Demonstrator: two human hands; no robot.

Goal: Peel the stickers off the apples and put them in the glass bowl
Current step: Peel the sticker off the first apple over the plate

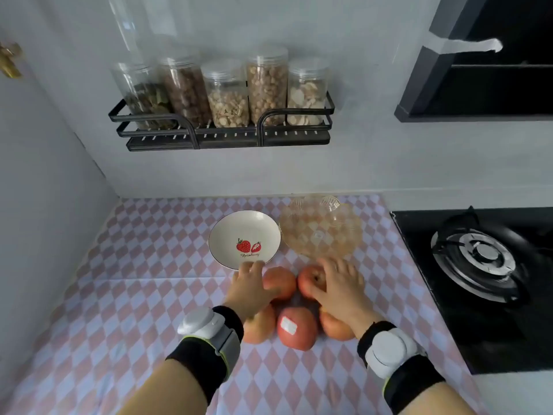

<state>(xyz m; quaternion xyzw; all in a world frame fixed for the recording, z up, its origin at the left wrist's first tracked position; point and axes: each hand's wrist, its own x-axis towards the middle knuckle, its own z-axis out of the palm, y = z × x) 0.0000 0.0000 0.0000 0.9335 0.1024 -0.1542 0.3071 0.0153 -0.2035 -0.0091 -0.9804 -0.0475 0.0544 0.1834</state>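
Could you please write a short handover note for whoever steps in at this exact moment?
Left hand reaches over the far-left apple, open, gripping nothing.
Right hand rests on the far-right apple; a firm grip cannot be confirmed.
Five apples sit clustered on the counter; the front middle apple shows a white sticker.
Glass bowl is empty, beside the strawberry plate.
Done: nothing visible. Left: peel stickers, move all apples into the bowl.

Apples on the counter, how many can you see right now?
5. Back left beside the left hand; back right under the right hand; front left; front middle, stickered; front right. The hands may hide more.
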